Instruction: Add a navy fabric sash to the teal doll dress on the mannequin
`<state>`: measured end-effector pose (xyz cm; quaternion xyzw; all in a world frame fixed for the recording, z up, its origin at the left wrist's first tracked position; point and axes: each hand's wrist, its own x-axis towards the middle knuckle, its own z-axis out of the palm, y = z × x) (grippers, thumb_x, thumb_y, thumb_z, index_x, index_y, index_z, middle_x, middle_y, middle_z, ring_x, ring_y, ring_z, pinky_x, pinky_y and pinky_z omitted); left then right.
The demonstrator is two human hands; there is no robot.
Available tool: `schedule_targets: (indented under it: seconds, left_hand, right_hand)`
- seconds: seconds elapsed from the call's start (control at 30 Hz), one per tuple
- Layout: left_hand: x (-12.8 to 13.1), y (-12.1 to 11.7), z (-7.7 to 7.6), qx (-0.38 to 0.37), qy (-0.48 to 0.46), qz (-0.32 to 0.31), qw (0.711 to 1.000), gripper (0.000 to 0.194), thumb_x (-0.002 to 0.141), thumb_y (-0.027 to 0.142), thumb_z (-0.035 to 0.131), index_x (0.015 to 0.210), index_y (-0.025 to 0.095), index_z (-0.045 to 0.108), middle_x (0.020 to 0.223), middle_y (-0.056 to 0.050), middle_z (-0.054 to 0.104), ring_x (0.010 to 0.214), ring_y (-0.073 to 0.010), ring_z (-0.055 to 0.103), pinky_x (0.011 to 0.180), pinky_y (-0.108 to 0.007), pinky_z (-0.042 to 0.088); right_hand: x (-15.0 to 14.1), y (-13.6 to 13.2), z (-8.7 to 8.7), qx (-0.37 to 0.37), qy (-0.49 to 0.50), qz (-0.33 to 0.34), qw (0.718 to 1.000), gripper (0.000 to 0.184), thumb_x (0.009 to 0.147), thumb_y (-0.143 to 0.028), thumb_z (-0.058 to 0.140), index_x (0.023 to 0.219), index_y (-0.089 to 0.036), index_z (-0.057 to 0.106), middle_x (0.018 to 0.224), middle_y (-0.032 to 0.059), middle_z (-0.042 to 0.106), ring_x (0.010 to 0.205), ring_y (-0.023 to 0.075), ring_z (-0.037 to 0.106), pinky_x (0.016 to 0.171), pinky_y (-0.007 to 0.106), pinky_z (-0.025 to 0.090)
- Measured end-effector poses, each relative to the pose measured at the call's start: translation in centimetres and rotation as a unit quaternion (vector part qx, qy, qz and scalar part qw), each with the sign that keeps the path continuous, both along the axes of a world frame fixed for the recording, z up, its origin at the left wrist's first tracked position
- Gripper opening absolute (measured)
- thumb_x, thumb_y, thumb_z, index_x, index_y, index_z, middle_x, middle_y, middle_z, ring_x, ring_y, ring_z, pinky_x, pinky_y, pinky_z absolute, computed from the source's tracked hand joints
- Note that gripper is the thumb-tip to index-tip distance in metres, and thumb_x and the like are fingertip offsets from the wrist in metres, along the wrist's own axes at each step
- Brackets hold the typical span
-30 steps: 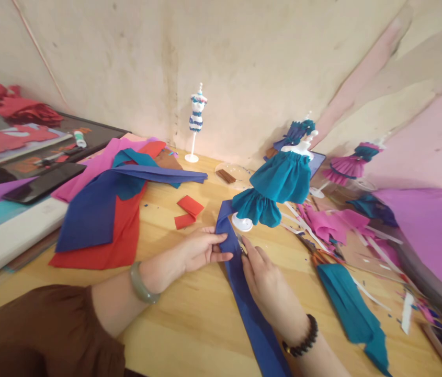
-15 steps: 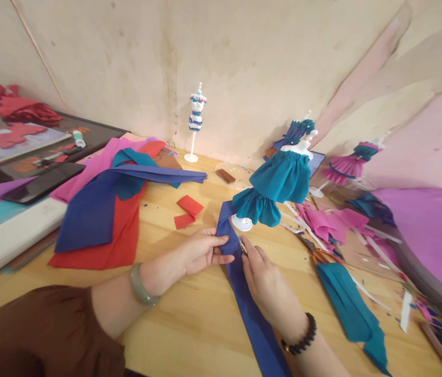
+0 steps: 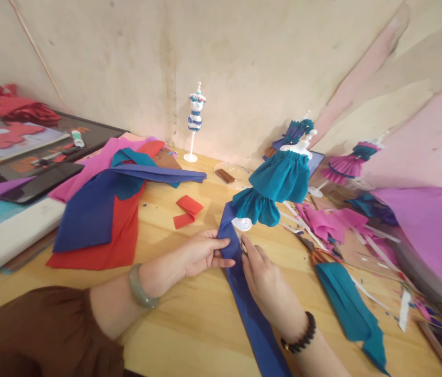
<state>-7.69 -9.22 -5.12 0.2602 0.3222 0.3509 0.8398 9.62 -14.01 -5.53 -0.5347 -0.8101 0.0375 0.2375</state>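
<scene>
A long blue fabric strip (image 3: pixel 249 309) runs from the table's near edge up to the foot of a small dress form. My left hand (image 3: pixel 205 254) pinches its left edge between thumb and fingers. On the opposite edge my right hand (image 3: pixel 262 277) is closed, fingertips together; whatever small thing they hold is too hidden to name. The strip's upper end is folded over beside a teal ruffled dress (image 3: pixel 281 175) on the dress form, whose white base (image 3: pixel 242 223) shows below. A folded red fabric piece (image 3: pixel 188 211) lies left of the strip.
Blue and red fabric sheets (image 3: pixel 87 220) are piled at left, near a white case (image 3: pixel 17 241). A bare mini dress form (image 3: pixel 195 118) stands at the back. On the right lie orange-handled scissors (image 3: pixel 317 256), a teal strip (image 3: pixel 350 303) and pink scraps (image 3: pixel 326 222).
Hardly anything differs. Both hands keep their places on the blue strip, and the whole view has shifted very slightly.
</scene>
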Motion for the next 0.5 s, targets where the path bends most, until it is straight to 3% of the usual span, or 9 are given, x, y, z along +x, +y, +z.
schedule_targets:
  seconds: [0.23,0.37,0.5]
  left_hand:
    - [0.1,-0.4,0.9,-0.02,0.016,0.019,0.999,0.012,0.086,0.008,0.056,0.092,0.012,0.065,0.082,-0.004,0.065,0.071,-0.0129,0.062,0.065,-0.027,0.057]
    - [0.2,-0.5,1.3,-0.022,0.032,0.022,0.999,0.012,0.085,0.007,0.057,0.094,0.011,0.064,0.082,-0.004,0.065,0.068,-0.0124,0.063,0.063,-0.026,0.057]
    - [0.3,-0.5,1.5,-0.03,0.046,0.027,0.998,0.01,0.085,0.007,0.057,0.091,0.011,0.064,0.08,-0.005,0.066,0.065,-0.0123,0.064,0.06,-0.024,0.056]
  right_hand:
    - [-0.2,0.1,0.3,-0.015,-0.007,-0.005,1.0,0.043,0.097,-0.019,0.029,0.137,-0.014,0.043,0.105,0.0172,0.067,0.092,0.0261,0.07,0.08,0.042,0.06]
    - [-0.3,0.2,0.4,-0.009,0.001,0.007,1.0,0.042,0.096,-0.018,0.029,0.135,-0.01,0.045,0.11,0.0206,0.066,0.096,0.0276,0.069,0.08,0.043,0.06]
    - [-0.2,0.4,0.0,-0.004,0.005,0.01,1.0,0.043,0.095,-0.016,0.029,0.135,-0.014,0.045,0.103,0.017,0.067,0.092,0.0263,0.069,0.08,0.042,0.06]
